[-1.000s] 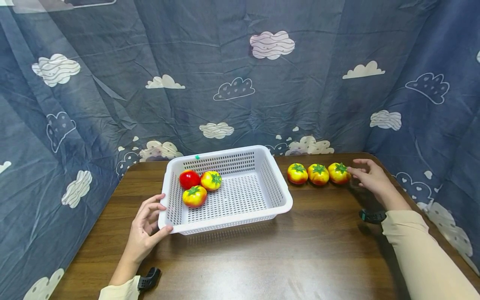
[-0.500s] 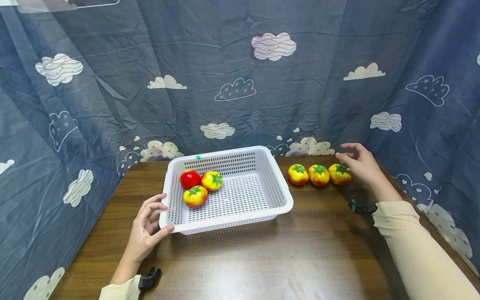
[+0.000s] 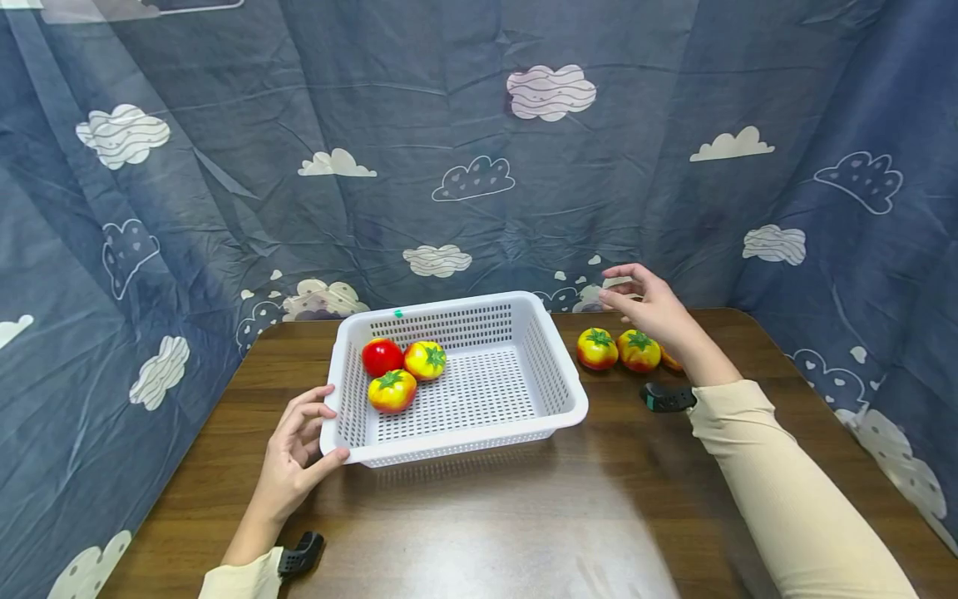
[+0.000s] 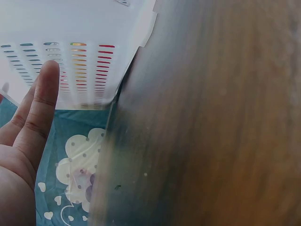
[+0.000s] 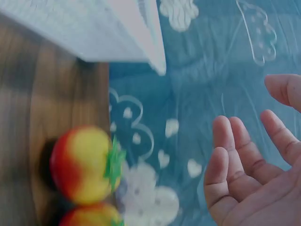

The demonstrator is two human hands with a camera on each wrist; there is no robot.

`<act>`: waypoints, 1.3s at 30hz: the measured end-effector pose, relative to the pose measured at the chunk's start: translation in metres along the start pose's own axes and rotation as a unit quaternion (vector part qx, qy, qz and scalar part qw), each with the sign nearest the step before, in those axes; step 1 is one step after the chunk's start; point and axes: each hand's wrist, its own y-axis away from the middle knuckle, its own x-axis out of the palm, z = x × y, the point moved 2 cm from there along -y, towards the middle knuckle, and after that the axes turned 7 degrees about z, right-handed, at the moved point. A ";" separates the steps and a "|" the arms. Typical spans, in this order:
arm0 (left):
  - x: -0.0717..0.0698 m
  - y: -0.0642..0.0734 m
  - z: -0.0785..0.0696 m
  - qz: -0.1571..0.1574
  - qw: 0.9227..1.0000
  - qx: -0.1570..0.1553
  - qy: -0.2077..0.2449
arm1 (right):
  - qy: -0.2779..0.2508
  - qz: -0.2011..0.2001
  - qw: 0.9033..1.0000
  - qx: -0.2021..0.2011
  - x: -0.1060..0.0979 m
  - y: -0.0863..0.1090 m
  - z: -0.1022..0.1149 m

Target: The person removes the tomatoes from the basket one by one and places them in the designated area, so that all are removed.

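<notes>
A white plastic basket [image 3: 479, 449] with slotted walls stands on the wooden table, holding a red tomato [image 3: 382, 357] and two yellow-red tomatoes [image 3: 392, 392], [image 3: 424, 360] at its left end. My left hand [image 3: 288, 466] holds the basket's near left corner, thumb on the front rim and fingertips along the left side. To the right of the basket, three yellow-red tomatoes with green leafy tops sit in a row: the left one [image 3: 597, 349], the middle one [image 3: 639, 351] and the right one [image 3: 671, 359], mostly hidden by my right wrist. Above this row my right hand [image 3: 653, 312] hangs with fingers loosely bent and nothing in it.
Behind the table [image 3: 479, 532] hangs a dark blue curtain [image 3: 419, 100] printed with clouds. Each wrist wears a black band, such as the right wristband [image 3: 666, 398]. A small green mark [image 3: 398, 314] is on the basket's far rim.
My right hand has moved left and up from beside the right tomato, over the row towards the basket, holding nothing. My left hand, the basket and the tomatoes stay in place.
</notes>
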 end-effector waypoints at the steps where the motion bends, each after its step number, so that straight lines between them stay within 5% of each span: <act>1: 0.000 0.000 0.000 0.000 1.000 0.001 0.000 | -0.003 0.008 1.000 -0.003 0.005 -0.002 0.005; 20: 0.000 -0.001 -0.001 -0.001 1.000 -0.004 -0.006 | -0.071 0.088 0.993 -0.045 0.083 -0.049 0.059; 39: 0.000 0.001 0.001 0.009 1.000 -0.002 -0.013 | -0.090 0.142 0.985 -0.036 0.155 -0.075 0.072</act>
